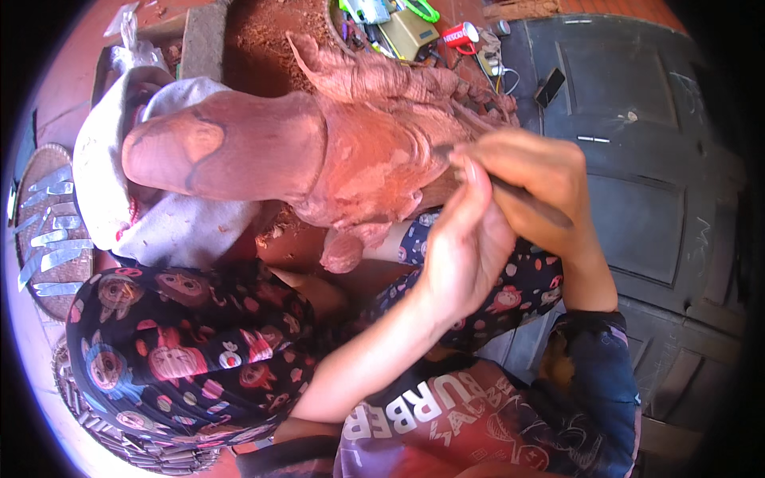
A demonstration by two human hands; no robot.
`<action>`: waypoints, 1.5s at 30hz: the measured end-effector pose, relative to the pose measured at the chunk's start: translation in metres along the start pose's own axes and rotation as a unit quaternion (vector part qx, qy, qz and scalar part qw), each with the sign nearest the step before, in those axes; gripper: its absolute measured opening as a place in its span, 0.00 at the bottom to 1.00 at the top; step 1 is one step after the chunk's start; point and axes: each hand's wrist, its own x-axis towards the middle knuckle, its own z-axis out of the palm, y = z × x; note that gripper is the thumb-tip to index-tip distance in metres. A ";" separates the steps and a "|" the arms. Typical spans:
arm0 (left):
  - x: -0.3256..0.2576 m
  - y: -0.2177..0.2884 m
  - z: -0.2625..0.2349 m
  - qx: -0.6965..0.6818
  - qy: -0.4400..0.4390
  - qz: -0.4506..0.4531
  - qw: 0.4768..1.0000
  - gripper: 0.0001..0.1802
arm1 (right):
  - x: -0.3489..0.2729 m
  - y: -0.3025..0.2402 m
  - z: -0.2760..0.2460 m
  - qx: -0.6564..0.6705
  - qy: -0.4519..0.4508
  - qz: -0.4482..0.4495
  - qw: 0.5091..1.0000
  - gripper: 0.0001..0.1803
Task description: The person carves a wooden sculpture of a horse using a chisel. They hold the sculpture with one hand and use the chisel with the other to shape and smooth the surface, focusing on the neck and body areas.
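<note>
A large reddish wood carving (362,151) lies across in front of me, its smooth rounded end pointing left with dark drawn lines on it. That end rests over a white stuffed cloth (187,231). The far side is ridged and rough. My right hand (542,179) is closed around a slim dark-handled carving chisel (542,209), its tip at the wood's right part. Up against it comes my left hand (470,247), palm partly showing, thumb pressed by the chisel near its tip; its other fingers are mostly hidden.
At left, a round woven tray (52,163) holds several metal blades; below it a basket (131,438) contains many slim tools. A red mug (460,37) and mixed items stand at the top. Dark panelled boards (629,215) lie at right, with a phone (550,87) on them.
</note>
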 end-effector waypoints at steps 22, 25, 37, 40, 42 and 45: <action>-0.003 0.002 0.009 -0.033 0.023 0.034 0.999 0.32 | 0.011 -0.009 0.002 0.064 -0.019 0.100 0.993 0.11; 0.006 0.003 0.001 -0.036 0.000 0.018 0.999 0.33 | 0.011 -0.015 0.012 0.016 0.052 0.081 0.995 0.09; -0.008 0.002 0.012 -0.099 0.008 0.059 0.993 0.30 | 0.030 -0.019 0.003 -0.097 -0.027 0.032 0.994 0.11; -0.001 0.004 0.008 -0.110 -0.027 0.058 0.992 0.32 | 0.028 -0.019 0.005 -0.054 -0.032 0.081 0.995 0.09; -0.002 0.003 0.004 -0.111 -0.027 0.059 0.992 0.33 | 0.026 -0.024 0.012 0.007 -0.006 0.140 0.990 0.09; -0.005 0.002 0.007 -0.113 -0.023 0.070 0.991 0.32 | 0.026 -0.022 0.012 0.054 -0.032 0.155 0.986 0.06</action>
